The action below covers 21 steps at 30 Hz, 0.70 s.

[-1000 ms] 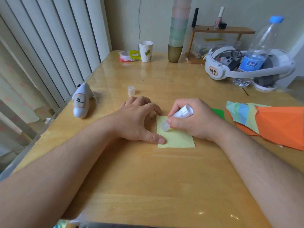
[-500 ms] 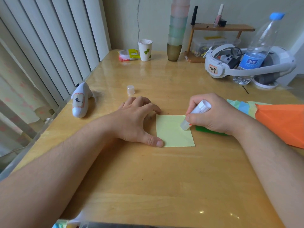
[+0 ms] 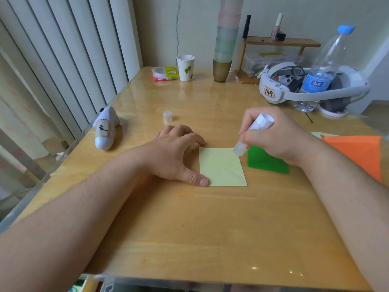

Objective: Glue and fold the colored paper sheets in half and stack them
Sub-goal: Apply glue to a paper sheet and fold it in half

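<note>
While the left hand (image 3: 174,153) presses its spread fingers on the pale yellow-green sheet (image 3: 222,167), the right hand (image 3: 275,138) grips a glue stick (image 3: 253,133), tip slanting down-left onto the sheet's far right corner.

A water bottle (image 3: 322,70) stands beside a white headset (image 3: 311,89).

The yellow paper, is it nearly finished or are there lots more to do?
Done: a green sheet lies beside it, apparently folded. In hand: the right hand rubs the glue stick on the yellow paper's far right corner while the left hand pins it. Left: folding it, stacking, and the orange sheets.
</note>
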### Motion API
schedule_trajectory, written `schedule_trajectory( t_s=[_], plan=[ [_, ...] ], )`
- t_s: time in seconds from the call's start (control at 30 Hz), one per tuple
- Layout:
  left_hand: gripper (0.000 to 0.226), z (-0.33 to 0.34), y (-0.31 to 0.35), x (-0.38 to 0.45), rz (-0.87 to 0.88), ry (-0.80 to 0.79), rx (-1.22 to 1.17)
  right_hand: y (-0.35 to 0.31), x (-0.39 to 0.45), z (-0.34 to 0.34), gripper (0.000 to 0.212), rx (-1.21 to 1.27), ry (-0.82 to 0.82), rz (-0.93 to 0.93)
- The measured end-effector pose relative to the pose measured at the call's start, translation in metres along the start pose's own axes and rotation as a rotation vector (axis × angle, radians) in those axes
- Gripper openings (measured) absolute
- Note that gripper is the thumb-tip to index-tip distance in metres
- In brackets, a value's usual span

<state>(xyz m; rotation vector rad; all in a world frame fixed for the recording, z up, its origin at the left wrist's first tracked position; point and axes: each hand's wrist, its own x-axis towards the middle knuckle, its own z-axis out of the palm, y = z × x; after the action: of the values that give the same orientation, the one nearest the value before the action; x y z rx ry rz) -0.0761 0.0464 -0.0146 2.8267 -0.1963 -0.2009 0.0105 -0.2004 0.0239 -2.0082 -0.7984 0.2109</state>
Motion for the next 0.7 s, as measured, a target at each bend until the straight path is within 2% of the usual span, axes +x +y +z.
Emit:
schedule_trajectory(
  t_s=[0.17, 0.33, 0.53, 0.7],
  plan=[
    [0.109, 0.000, -0.006, -0.001, 0.027, 0.021, -0.053, -0.004, -0.001, 0.023, 0.010, -0.001, 0.001, -0.014],
    [0.083, 0.006, -0.016, 0.007, 0.113, 0.159, -0.147, 0.011, -0.007, 0.047, 0.014, 0.046, 0.076, -0.015],
    [0.075, 0.009, -0.014, 0.008, 0.116, 0.110, -0.114, 0.011, -0.006, 0.057, 0.014, 0.027, 0.056, -0.016],
    [0.086, 0.009, -0.013, 0.009, 0.103, 0.105, -0.093, 0.013, -0.004, 0.057, 0.016, 0.004, 0.064, -0.008]
  ],
)
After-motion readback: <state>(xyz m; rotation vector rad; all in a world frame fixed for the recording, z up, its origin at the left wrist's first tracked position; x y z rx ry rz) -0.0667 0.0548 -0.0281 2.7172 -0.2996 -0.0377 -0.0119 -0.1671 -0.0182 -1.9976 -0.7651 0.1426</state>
